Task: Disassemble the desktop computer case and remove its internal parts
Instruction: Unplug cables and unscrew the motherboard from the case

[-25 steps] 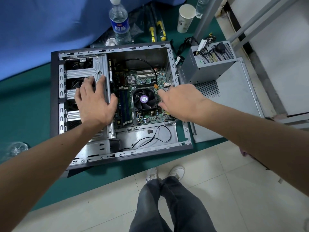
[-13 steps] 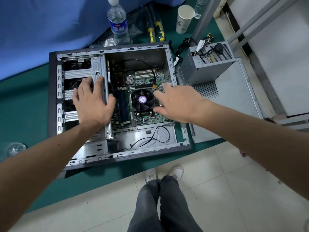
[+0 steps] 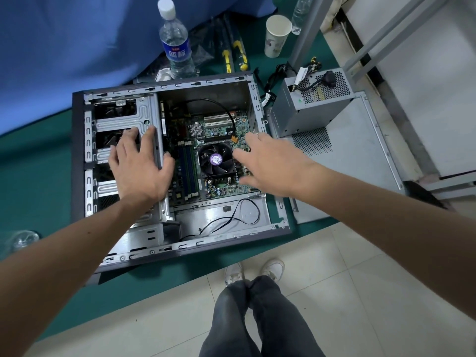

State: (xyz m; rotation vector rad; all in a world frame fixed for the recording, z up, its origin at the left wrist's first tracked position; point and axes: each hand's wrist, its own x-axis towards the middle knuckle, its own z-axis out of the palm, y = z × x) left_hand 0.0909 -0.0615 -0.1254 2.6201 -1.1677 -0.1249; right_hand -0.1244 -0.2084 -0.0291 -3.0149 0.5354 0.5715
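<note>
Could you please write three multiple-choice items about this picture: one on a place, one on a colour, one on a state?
1. Where does the power supply stand?
A. inside the case
B. outside the case, on the removed side panel
C. on the blue cloth

2. What colour is the sticker on the cooler fan?
A. purple
B. red
C. yellow

3. What does the right hand hold?
A. a screwdriver
B. a cable
C. nothing

Answers: 1 B, it sits on the grey side panel right of the case. 2 A, the hub sticker is purple. 3 C, its fingers are spread over the motherboard.
</note>
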